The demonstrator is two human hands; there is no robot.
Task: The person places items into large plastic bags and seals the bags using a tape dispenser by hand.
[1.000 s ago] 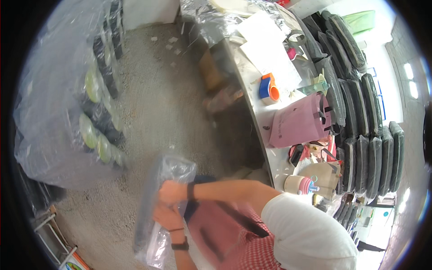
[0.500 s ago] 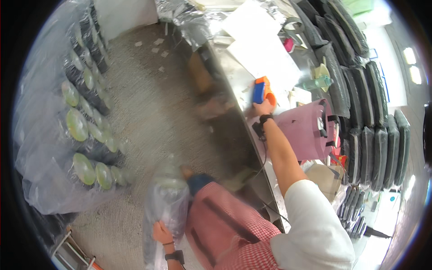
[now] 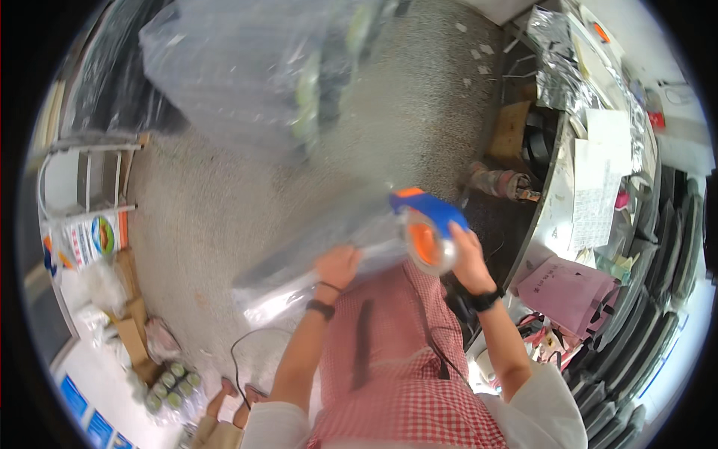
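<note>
Slanting across the front of the red checked apron (image 3: 404,404) is a long grey bundle in clear plastic wrap (image 3: 288,258). My left hand (image 3: 338,267) is closed on the bundle along its near side, with the fingertips partly hidden. In my right hand (image 3: 467,262) is a blue and orange tape dispenser (image 3: 443,209) with a roll of clear tape on it. The dispenser hangs over the right end of the bundle; whether it touches the plastic I cannot tell. Motion blurs the bundle's far end.
A workbench (image 3: 550,217) with paper sheets (image 3: 598,187) and a pink bag (image 3: 565,292) runs along the right. Large plastic-wrapped packages (image 3: 232,67) stand at the far left. A metal rack (image 3: 90,179) and cardboard (image 3: 133,340) lie left; another person's legs (image 3: 224,408) show at lower left.
My right hand has brought the tape dispenser from over the bench to the bundle. The bundle has swung from upright on my left to a slant before me. The view has turned left.
</note>
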